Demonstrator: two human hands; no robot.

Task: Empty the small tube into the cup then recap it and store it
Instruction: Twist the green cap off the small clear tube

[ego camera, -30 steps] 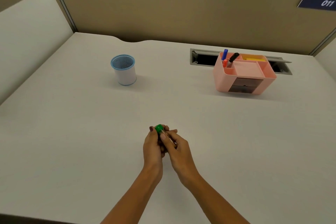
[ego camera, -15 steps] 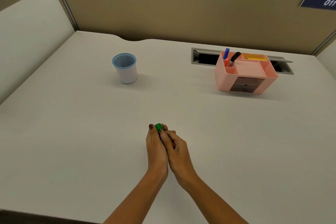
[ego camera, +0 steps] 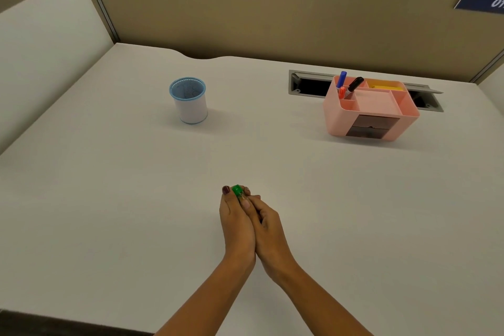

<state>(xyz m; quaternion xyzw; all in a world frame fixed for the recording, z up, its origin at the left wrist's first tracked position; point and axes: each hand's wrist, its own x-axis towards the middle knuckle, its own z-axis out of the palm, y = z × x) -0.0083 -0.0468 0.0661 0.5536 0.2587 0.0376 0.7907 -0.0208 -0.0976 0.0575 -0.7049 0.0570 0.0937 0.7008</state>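
Observation:
A small tube with a green cap (ego camera: 237, 190) is held low over the desk's middle, pressed between both hands. My left hand (ego camera: 236, 219) wraps its left side, thumb by the cap. My right hand (ego camera: 268, 229) closes on the tube body from the right; the body is mostly hidden by fingers. The cap sits on the tube's far end. A white cup with a blue rim (ego camera: 189, 99) stands upright at the far left. A pink desk organiser (ego camera: 368, 109) stands at the far right.
The organiser holds blue, black and red markers (ego camera: 351, 86) and a yellow item at its back. Behind it a grey cable slot (ego camera: 305, 84) is cut into the desk. A beige partition wall (ego camera: 272, 16) runs along the desk's far edge.
My hands have closed tighter together around the tube, palms now touching. The tube has stayed in about the same spot.

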